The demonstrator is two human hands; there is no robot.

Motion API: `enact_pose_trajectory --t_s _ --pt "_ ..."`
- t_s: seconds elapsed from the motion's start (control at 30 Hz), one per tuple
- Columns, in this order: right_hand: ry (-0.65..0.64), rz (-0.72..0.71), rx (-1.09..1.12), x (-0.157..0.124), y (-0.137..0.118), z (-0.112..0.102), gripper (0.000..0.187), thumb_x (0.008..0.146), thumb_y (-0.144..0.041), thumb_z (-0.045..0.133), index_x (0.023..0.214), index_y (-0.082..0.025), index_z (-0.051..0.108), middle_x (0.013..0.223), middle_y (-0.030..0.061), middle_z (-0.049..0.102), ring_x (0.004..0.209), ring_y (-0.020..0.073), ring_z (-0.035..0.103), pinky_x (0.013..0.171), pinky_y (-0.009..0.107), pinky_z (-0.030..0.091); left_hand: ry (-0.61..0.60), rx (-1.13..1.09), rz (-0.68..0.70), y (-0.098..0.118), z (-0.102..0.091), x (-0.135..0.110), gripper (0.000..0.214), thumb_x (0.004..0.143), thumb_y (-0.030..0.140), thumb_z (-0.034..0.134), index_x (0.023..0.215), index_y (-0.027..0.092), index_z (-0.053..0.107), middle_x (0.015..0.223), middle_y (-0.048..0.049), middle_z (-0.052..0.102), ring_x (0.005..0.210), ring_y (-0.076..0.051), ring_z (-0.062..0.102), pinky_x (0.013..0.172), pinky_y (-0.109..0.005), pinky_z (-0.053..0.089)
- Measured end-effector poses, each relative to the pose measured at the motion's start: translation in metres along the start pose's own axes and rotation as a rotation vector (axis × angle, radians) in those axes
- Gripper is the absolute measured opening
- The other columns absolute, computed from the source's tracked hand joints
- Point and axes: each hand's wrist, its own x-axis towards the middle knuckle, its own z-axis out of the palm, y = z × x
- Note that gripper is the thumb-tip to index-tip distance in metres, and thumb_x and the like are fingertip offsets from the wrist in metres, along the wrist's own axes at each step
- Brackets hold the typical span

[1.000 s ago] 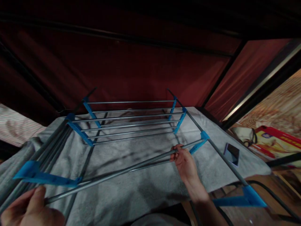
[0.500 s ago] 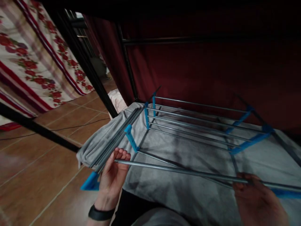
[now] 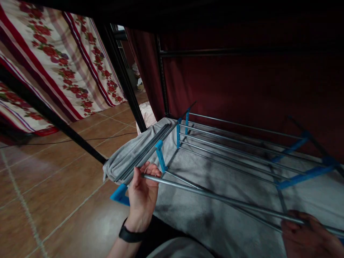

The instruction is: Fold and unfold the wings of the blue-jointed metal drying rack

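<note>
The left hand [image 3: 142, 193] is closed on the near end of a bare metal rod [image 3: 215, 196]. Its fingertips [image 3: 151, 169] curl over the rod's tip and the palm faces the camera. A black wristband [image 3: 131, 234] sits on that wrist.

The right hand [image 3: 309, 236] is at the lower right corner, dim and partly cut by the frame edge. Its fingers appear wrapped on the same rod near the far end.

The rod runs from the left hand down and to the right, held just above a grey cloth [image 3: 215, 225]. It crosses in front of the rack [image 3: 236, 143].

The rack lies flat on the cloth. Its parallel metal rails are joined by blue brackets, one [image 3: 160, 157] just beyond the left fingertips and another [image 3: 303, 175] on the right side. A further blue piece [image 3: 119, 195] projects over the cloth edge, just left of the left hand.

A bundle [image 3: 146, 152] of loose rods lies along the cloth's left edge, beside the rack.

Surroundings:
- A tiled brown floor [image 3: 53, 179] lies to the left.
- A black post [image 3: 123, 79] stands at the cloth's far left corner.
- A floral curtain [image 3: 53, 64] hangs beyond it.
- A dark red drape [image 3: 242, 86] hangs behind the rack.
</note>
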Motion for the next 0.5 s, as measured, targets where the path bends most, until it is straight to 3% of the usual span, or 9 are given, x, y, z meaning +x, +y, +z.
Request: enact_pose_trajectory --t_s 0.13,0.2,0.27,0.37,0.5 --pt "0.004 -0.006 -0.017 0.003 0.001 -0.004 0.012 0.073 -0.038 0.080 0.078 -0.027 0.076 0.098 0.0032 0.068 0.090 0.0153 0.067 0.058 0.028 0.055 0.040 -0.055 -0.080 0.003 0.019 -0.007 0.048 0.107 0.041 0.042 0.093 0.010 0.076 0.081 -0.0127 0.076 0.068 -0.018 0.071 0.065 -0.029 0.061" --pt "0.016 0.002 -0.080 0.003 0.002 -0.003 0.010 0.077 -0.043 0.078 0.076 -0.034 0.077 0.114 0.0032 0.073 0.111 0.0197 0.068 0.066 0.035 0.058 0.042 -0.081 -0.085 0.005 0.022 -0.007 0.050 0.107 0.040 0.038 0.093 0.010 0.076 0.081 -0.0137 0.075 0.067 -0.019 0.071 0.063 -0.029 0.060" --pt "0.046 -0.008 -0.133 0.001 0.002 0.001 0.012 0.077 -0.050 0.076 0.074 -0.039 0.077 0.139 0.0013 0.068 0.140 0.0251 0.054 0.084 0.045 0.058 0.021 -0.098 -0.099 0.008 0.024 -0.008 0.050 0.107 0.042 0.039 0.095 0.009 0.076 0.081 -0.0149 0.075 0.066 -0.019 0.070 0.063 -0.030 0.059" --pt "0.081 -0.031 -0.127 -0.007 0.000 0.012 0.013 0.072 -0.051 0.078 0.070 -0.039 0.078 0.163 0.0020 0.045 0.156 0.0295 0.026 0.113 0.052 0.042 -0.022 -0.114 -0.134 0.014 0.029 -0.009 0.055 0.106 0.049 0.040 0.109 0.006 0.074 0.083 -0.0165 0.076 0.066 -0.021 0.070 0.066 -0.033 0.060" --pt "0.106 -0.070 -0.074 -0.018 -0.005 0.029 0.014 0.068 -0.049 0.081 0.068 -0.036 0.076 0.168 0.0117 0.030 0.156 0.0324 0.020 0.124 0.050 0.022 -0.061 -0.092 -0.110 0.016 0.042 -0.002 0.061 0.106 0.055 0.035 0.122 0.008 0.070 0.084 -0.0135 0.075 0.065 -0.019 0.068 0.066 -0.032 0.059"
